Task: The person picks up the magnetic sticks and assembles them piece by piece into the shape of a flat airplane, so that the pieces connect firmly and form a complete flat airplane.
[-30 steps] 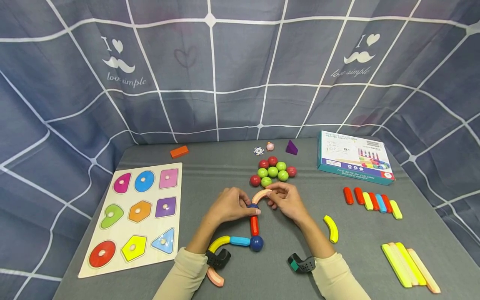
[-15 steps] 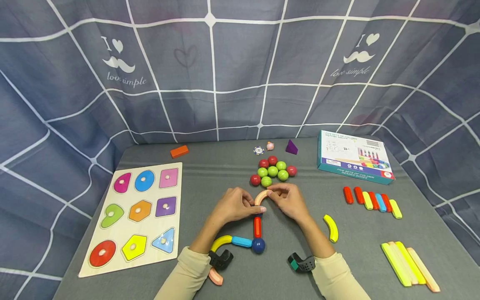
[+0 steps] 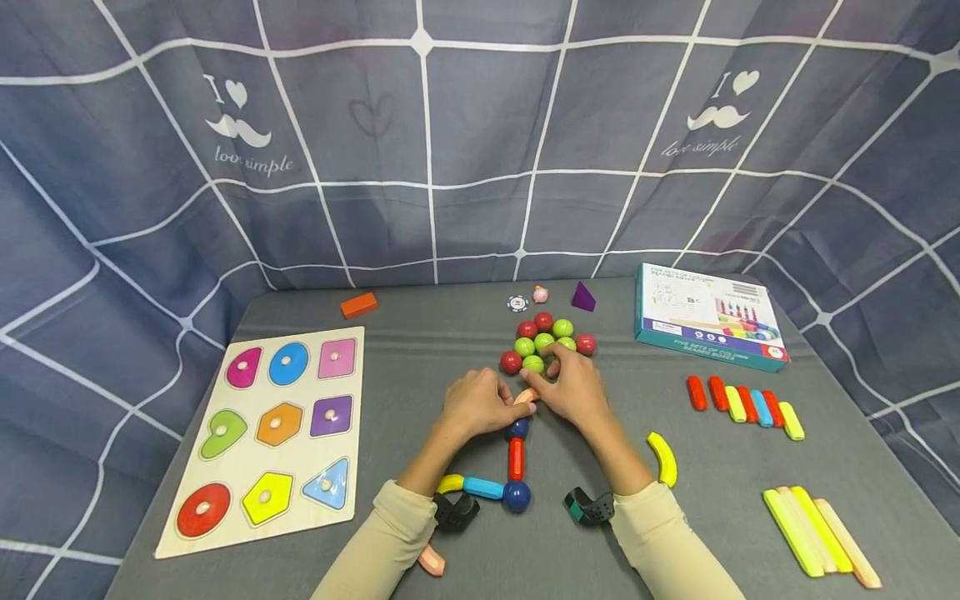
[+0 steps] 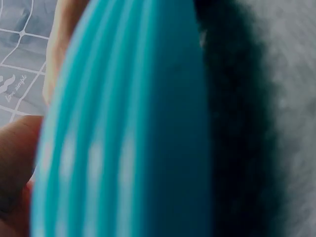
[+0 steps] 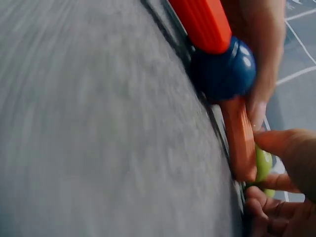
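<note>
Blue-grey cloth (image 3: 480, 125) with a white grid and moustache prints hangs behind and on both sides of a dark grey table (image 3: 420, 358). Two forearms in beige sleeves (image 3: 378, 542) reach in from the near edge and converge at the middle, black bands (image 3: 453, 512) at the wrists.

The left hand (image 3: 482, 403) is turned inward, back uppermost; its thumb and fingers pinch a peach curved piece (image 5: 239, 148). That piece lies at the middle of the table, touching a dark blue ball (image 3: 517, 428) on its near side. The right hand (image 3: 576, 387) reaches farther, its thumb and forefinger parted around a green ball (image 3: 533, 364) just beyond the peach curved piece; whether they press on the ball cannot be told.

From the dark blue ball a red stick (image 3: 516, 458) runs near to a second dark blue ball (image 3: 517, 497), where a blue stick (image 3: 483, 487) leads left to a yellow curved piece (image 3: 450, 483), partly hidden by the left wrist. Another peach piece (image 3: 431, 560) shows nearer, beside the sleeve.

More red and green balls (image 3: 511, 362) cluster around the right fingertips. On the left lies a shape-puzzle board (image 3: 315, 450); at the far side are an orange block (image 3: 359, 305), a chip (image 3: 517, 303), a small pink figure (image 3: 540, 293) and a purple pyramid (image 3: 583, 297). To the right are a boxed set (image 3: 710, 315), short coloured sticks (image 3: 737, 403), a loose yellow curve (image 3: 663, 459) and long pale sticks (image 3: 806, 532).
</note>
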{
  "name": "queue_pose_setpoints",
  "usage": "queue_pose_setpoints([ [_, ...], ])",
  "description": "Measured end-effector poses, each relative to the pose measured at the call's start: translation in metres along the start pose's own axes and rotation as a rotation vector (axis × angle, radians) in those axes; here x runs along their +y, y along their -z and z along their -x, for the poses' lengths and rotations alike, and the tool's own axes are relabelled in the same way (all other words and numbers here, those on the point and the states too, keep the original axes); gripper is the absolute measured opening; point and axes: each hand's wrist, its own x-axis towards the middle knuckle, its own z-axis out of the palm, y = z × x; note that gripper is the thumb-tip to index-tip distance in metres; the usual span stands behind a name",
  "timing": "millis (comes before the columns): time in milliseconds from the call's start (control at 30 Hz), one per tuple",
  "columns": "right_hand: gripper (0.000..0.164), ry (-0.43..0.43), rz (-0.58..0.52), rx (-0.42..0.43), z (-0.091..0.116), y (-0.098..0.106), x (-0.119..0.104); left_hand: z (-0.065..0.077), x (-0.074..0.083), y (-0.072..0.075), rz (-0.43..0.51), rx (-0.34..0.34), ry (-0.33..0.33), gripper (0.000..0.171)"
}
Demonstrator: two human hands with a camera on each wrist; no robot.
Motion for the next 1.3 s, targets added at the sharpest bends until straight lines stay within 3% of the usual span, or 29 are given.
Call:
queue_pose_setpoints([
  [133,0.040,-0.021,0.039,-0.027,-0.001,-0.002,-0.004,0.000,0.000,-0.002,0.013,0.012,0.004,0.033],
  [333,0.032,-0.061,-0.217,-0.038,0.008,0.009,0.010,0.001,-0.002,-0.002,0.047,0.029,-0.013,0.030],
  [500,0.030,-0.083,-0.391,-0.157,0.020,0.018,0.022,0.002,-0.005,0.001,0.076,0.029,-0.028,0.027],
  [667,0.026,-0.063,-0.482,-0.221,0.028,0.032,0.008,0.003,-0.008,0.000,0.103,0.029,-0.032,0.027],
  [833,0.025,-0.053,-0.488,-0.236,0.032,0.043,-0.002,0.003,-0.009,-0.003,0.125,0.020,-0.031,0.028],
  [1067,0.032,-0.034,-0.429,-0.236,0.030,0.029,0.026,0.003,-0.009,-0.003,0.141,0.031,-0.040,0.026],
  [1167,0.033,-0.028,-0.383,-0.210,0.031,0.042,0.033,0.003,-0.009,-0.003,0.145,0.031,-0.044,0.026],
  [1300,0.029,-0.051,-0.279,-0.130,0.037,0.074,0.046,0.002,-0.010,-0.003,0.156,0.029,-0.046,0.026],
])
